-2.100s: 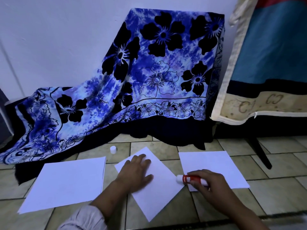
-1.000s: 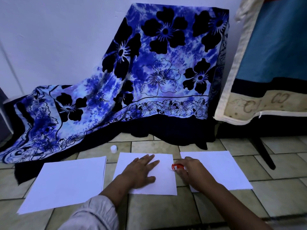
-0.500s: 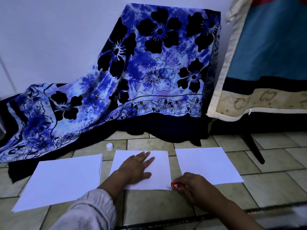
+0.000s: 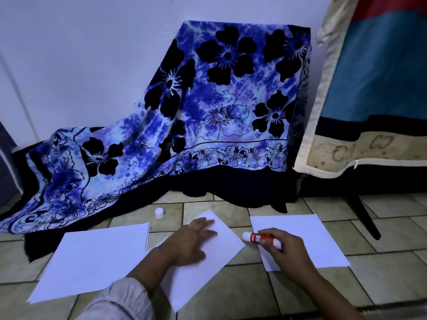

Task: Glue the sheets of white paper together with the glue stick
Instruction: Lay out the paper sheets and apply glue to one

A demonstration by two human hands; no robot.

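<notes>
Lower centre of frame: left hand (image 4: 194,241) lies flat on the middle sheet (image 4: 227,242), fingers straight and slightly apart, a bit blurred. That sheet sits cornerwise on the tiled floor (image 4: 300,294), one corner pointing to the top of the frame. Right hand (image 4: 288,252) at lower right, fingers curled round the red glue stick (image 4: 261,239). The stick is uncapped, with its white tip aimed left, just beside the middle sheet's right corner; can't tell if it touches. Hand and stick are over the left edge of the right sheet (image 4: 318,236). The left sheet (image 4: 97,257) lies flat at lower left, apart from both hands. A small white cap (image 4: 159,213) stands on the floor above the sheets. A blue floral cloth (image 4: 219,112) is draped behind.
</notes>
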